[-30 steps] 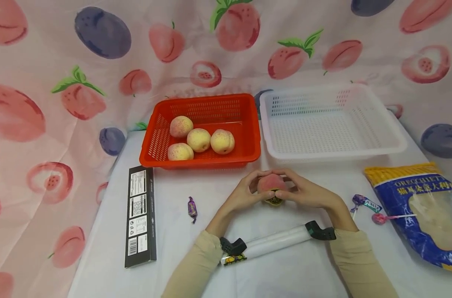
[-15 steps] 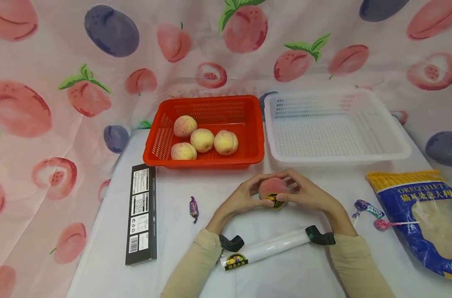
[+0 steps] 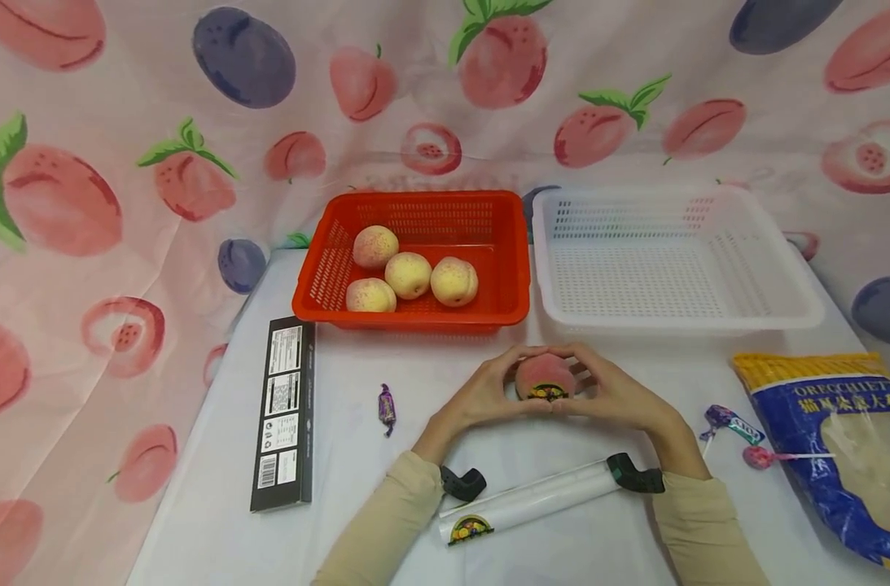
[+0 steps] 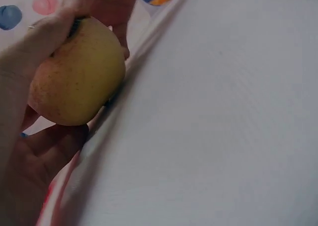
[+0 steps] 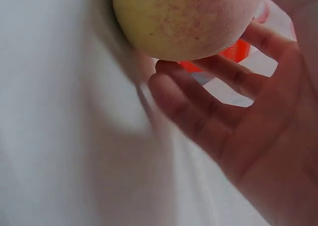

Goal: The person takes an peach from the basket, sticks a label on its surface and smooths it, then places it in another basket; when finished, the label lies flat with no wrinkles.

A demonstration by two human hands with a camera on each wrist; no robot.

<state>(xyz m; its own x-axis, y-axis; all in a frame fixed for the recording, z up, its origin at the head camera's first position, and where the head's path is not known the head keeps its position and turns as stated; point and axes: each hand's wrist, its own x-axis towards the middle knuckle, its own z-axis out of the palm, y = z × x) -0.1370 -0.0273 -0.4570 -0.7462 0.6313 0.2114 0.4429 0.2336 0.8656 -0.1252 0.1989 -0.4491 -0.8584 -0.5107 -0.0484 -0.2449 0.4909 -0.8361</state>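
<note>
In the head view, a pinkish peach (image 3: 540,368) sits between both hands near the middle of the table. A black and yellow sticker (image 3: 550,391) shows on its near side. My left hand (image 3: 484,395) grips the peach from the left, and my right hand (image 3: 616,399) holds it from the right. Both thumbs meet at the sticker's lower edge, while the other fingers curve around the far side. The left wrist view shows the peach's (image 4: 82,79) yellow underside close over the white cloth. Fingers (image 5: 238,77) support the peach (image 5: 184,22) in the right wrist view.
A white roll (image 3: 540,494) bearing a similar sticker lies below the hands. Behind stand a red basket (image 3: 415,317) with several peaches and a white basket (image 3: 679,320). A black box (image 3: 283,415) and a wrapped candy (image 3: 387,409) lie left; a pasta bag (image 3: 840,439) and lollipops (image 3: 758,457) lie right.
Both thumbs have slid from the sticker's face to its lower edge, showing more of it. The hands still hold the peach. The whole head view has shifted slightly.
</note>
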